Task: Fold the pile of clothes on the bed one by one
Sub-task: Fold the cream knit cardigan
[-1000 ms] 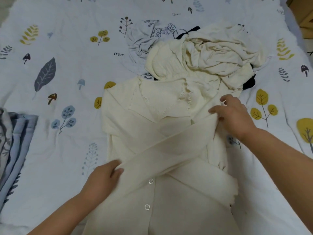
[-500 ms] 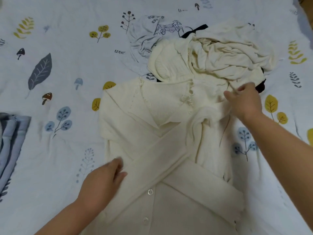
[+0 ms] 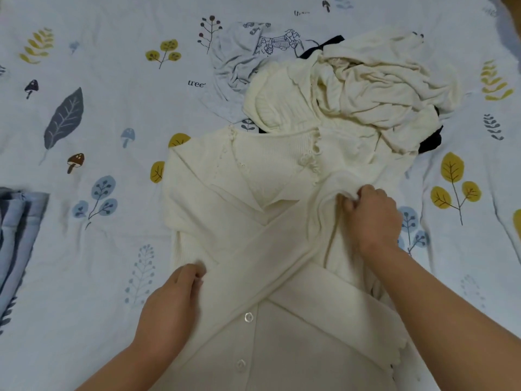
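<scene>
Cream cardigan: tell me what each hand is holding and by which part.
Right hand pinches the cream cardigan at its right shoulder fold. Left hand grips the end of the crossed sleeve.

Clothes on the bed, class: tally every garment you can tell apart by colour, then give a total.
Cream: 3, the cardigan under the hands, a ribbed knit, a crumpled top
Grey: 1, printed top
Black: 1, mostly hidden
Blue striped: 1, folded
Total: 6
</scene>
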Motion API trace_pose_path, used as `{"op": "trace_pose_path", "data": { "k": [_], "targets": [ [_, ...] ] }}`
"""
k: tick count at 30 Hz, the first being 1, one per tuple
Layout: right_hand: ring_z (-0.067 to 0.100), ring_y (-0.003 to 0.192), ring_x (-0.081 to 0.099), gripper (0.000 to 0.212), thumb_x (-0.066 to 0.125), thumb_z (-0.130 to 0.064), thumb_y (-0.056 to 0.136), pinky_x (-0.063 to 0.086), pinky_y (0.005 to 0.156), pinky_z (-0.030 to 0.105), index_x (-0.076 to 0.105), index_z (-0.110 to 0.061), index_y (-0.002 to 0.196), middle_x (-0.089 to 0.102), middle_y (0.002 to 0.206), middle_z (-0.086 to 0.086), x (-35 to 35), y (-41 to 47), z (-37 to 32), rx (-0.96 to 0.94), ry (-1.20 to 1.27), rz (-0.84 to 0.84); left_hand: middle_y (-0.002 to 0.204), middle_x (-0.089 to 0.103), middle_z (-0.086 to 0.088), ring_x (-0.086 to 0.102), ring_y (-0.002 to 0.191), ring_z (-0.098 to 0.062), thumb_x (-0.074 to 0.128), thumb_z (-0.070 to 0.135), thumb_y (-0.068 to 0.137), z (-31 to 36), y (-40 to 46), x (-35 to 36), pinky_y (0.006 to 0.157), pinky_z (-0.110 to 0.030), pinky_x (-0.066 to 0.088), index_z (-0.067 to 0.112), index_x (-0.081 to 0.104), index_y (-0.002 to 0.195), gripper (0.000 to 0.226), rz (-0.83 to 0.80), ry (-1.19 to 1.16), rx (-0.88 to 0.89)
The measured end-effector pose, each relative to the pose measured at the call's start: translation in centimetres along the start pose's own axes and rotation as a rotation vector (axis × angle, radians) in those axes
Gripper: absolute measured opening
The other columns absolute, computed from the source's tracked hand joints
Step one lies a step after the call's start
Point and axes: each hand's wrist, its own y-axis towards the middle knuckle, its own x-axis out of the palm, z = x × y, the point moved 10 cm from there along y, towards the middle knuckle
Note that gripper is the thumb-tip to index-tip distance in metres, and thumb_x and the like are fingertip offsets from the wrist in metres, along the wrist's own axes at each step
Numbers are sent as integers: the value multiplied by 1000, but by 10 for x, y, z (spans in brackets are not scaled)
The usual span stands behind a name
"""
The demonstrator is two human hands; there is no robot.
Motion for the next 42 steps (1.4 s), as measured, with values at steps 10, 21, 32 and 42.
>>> {"op": "trace_pose_path", "data": {
  "k": [10,21,32,42],
  "targets": [
    [41,113,46,55,62,-8,81,43,88,43,42,-6,133,51,124,24,13,15,79,40,-67,-532,85,62,-6,60,65,-27,38,23,82,4,4,-4,52,-30,46,16,52,96,22,123,199,210],
    [21,145,-12,66,2,-52,92,-8,114,48,-3,-22,151,-12,158,4,60,-26,-5,-345,-309,-251,156,13,6,2,146,-13,12,51,97,3,6,49,115,-41,-3,24,23,147,58,-62,392,421],
    [39,130,41,84,72,16,60,30,106,47,42,-6,136,43,141,22,13,-132,26,-714,-125,-91,150,28,-4,24,137,-21,48,13,87,-4,-23,21,112,-45,23,23,20,148,68,-69,263,495],
    [28,143,12,119,82,3,43,7,115,37,29,-20,146,22,153,15,29,-184,81,-817,-254,-351,153,27,-7,13,142,-21,71,-21,49,-35,-56,22,114,-34,8,24,28,147,117,-242,517,692]
  ]
}}
